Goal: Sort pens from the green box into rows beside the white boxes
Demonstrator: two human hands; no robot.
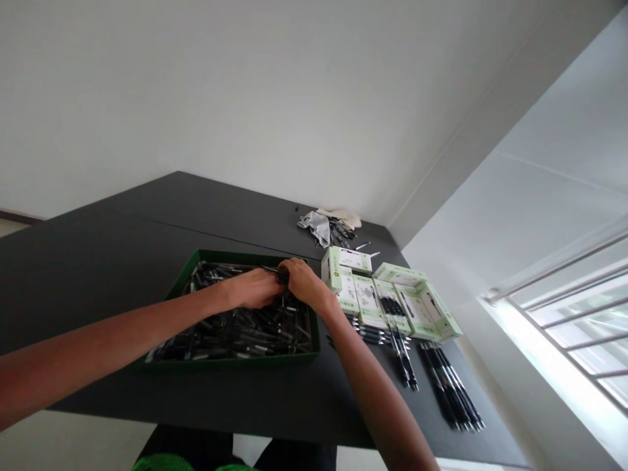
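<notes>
Dark green, shallow and straight-sided, an open tray [235, 364] sits on the matte black counter [98, 261], heaped with loose, slim black pens [255, 330] lying at many angles. Both hands work over its far right part. The left hand [258, 288] has its fingers curled inward, apparently closed around a few dark pens, whose ends show between the two hands. The right hand [301, 281] bends down from the tray's right edge with its fingertips meeting that same dark bundle; whether it grips or merely steadies, I cannot tell.

For tidy handling, the left hand would do best to keep a light, even hold near the middle of the pens, leaving the right fingers free to turn and square the ends. Lifting the bundle slightly clear of the heap should stop neighbouring pens from snagging. A small handful is likely easier to keep parallel than a thick one.

To the right, care is needed around the pale green and white open cardboard box [417, 307] and the neat row of black pens [451, 386] nearer the counter's front edge, since a sweeping forearm could scatter them.
</notes>
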